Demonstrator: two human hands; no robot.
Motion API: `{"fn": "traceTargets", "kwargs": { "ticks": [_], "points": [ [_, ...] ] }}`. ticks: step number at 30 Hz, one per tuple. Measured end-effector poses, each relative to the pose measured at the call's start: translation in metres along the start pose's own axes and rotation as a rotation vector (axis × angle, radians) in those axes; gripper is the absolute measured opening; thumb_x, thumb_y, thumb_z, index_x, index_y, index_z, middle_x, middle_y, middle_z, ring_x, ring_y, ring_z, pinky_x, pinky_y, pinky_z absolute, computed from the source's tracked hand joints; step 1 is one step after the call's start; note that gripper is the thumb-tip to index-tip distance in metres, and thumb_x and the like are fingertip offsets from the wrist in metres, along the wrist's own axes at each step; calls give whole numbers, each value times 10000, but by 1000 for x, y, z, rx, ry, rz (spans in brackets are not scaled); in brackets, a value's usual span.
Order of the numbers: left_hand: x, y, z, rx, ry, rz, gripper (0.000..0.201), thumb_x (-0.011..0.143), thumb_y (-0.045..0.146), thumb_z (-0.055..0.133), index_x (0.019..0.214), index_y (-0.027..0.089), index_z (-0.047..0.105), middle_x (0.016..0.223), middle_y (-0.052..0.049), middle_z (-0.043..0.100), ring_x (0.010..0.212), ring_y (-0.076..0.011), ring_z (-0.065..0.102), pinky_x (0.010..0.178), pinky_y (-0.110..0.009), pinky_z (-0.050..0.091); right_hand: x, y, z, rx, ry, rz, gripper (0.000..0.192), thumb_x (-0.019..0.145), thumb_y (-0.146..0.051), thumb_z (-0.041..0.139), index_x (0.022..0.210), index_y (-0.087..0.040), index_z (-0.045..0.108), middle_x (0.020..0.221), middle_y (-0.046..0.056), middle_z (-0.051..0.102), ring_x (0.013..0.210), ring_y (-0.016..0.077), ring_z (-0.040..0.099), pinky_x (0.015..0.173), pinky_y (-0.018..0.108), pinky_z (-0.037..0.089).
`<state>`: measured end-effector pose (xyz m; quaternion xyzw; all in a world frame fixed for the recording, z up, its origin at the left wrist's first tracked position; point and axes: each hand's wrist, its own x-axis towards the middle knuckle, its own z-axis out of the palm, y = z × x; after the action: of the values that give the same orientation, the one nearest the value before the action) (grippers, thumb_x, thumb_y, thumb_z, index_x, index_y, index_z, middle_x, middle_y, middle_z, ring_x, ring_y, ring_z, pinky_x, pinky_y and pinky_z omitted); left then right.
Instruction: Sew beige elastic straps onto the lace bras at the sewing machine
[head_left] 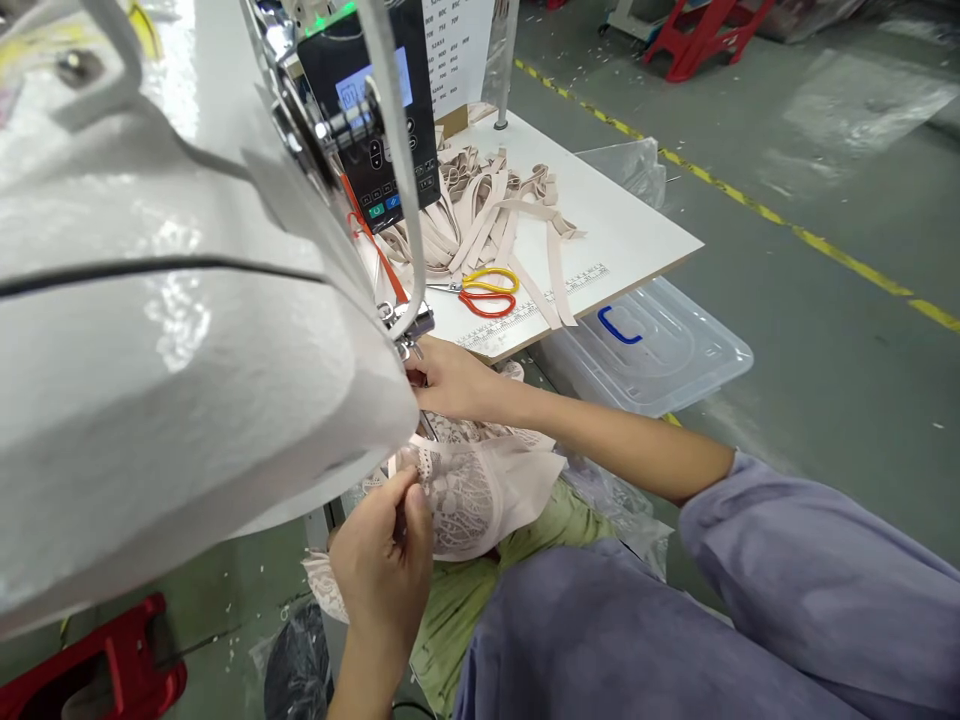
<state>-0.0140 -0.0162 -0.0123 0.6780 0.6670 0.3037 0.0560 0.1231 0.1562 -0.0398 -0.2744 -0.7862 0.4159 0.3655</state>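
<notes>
A pale pink lace bra (pixel 461 500) hangs below the sewing machine's head, its lace cup facing me. My left hand (pixel 390 545) is closed, with thumb and fingertips pinched on the bra's upper edge. Above it, my right hand (pixel 454 382) reaches in from the right beside the needle area, fingers curled. Its fingertips are partly hidden by the white sewing machine (pixel 187 370), and what they grip cannot be made out. Close over the right hand is the metal needle and presser assembly (pixel 409 345).
A white side table (pixel 637 240) carries beige elastic strips (pixel 480 205), scissors with red and yellow handles (pixel 491 293) and a printed ruler. A control panel (pixel 382 130) stands behind the machine head. A lidded clear plastic box (pixel 660 345) sits below. Red stools (pixel 705 35) stand on the floor.
</notes>
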Motion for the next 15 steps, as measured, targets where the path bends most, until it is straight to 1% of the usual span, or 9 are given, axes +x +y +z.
{"fn": "traceTargets", "kwargs": {
  "ticks": [2, 5, 6, 8, 10, 12, 14, 15],
  "points": [
    [0, 2, 0, 1, 4, -8, 235, 927, 263, 565, 1043, 183, 753, 855, -49, 779, 685, -160, 710, 590, -227, 502, 0, 1, 0, -1, -2, -6, 54, 809, -137, 638, 831, -159, 593, 927, 29, 567, 797, 142, 510, 693, 269, 395],
    [-4, 2, 0, 7, 13, -112, 284, 946, 314, 549, 1134, 182, 716, 738, -17, 738, 584, -137, 659, 537, -223, 467, 0, 1, -2, -19, -2, -19, 36, 821, -141, 629, 839, -161, 605, 893, 22, 563, 794, 141, 511, 705, 270, 398],
    [-6, 1, 0, 16, 21, -150, 302, 949, 338, 548, 1165, 188, 697, 734, -11, 728, 577, -135, 650, 526, -223, 457, -1, 1, -2, -28, 4, -24, 34, 821, -141, 629, 838, -162, 609, 881, 19, 560, 789, 141, 509, 708, 270, 398],
    [-9, -4, 1, 40, 26, -175, 327, 948, 371, 554, 1206, 200, 659, 827, -29, 738, 645, -149, 672, 533, -227, 459, -1, 2, -3, -42, 24, -36, 25, 823, -145, 629, 830, -162, 612, 868, 16, 557, 783, 141, 504, 716, 271, 399],
    [-12, -9, 4, 68, 37, -156, 341, 941, 375, 566, 1225, 194, 622, 955, -67, 734, 781, -183, 694, 612, -252, 497, -2, 2, -3, -52, 38, -50, 31, 818, -136, 629, 824, -161, 611, 869, 15, 558, 785, 142, 501, 725, 273, 402],
    [-14, -10, 8, 122, 98, -90, 349, 925, 355, 590, 1221, 169, 596, 1052, -117, 700, 947, -239, 670, 778, -329, 521, -4, 2, -3, -58, 44, -57, 42, 814, -123, 623, 821, -163, 610, 879, 17, 560, 800, 145, 507, 736, 274, 408],
    [-14, -3, 13, 175, 192, 20, 365, 903, 323, 622, 1217, 142, 582, 1138, -165, 652, 1094, -294, 603, 938, -427, 466, -5, 1, -1, -54, 51, -51, 43, 817, -122, 617, 825, -164, 613, 910, 24, 566, 829, 151, 522, 753, 277, 419],
    [-14, 3, 16, 195, 214, 77, 389, 895, 312, 633, 1234, 129, 574, 1182, -186, 627, 1146, -313, 570, 984, -459, 429, -6, 0, -1, -47, 56, -46, 31, 824, -133, 616, 828, -164, 616, 933, 30, 571, 848, 155, 532, 765, 281, 426]
  ]
}}
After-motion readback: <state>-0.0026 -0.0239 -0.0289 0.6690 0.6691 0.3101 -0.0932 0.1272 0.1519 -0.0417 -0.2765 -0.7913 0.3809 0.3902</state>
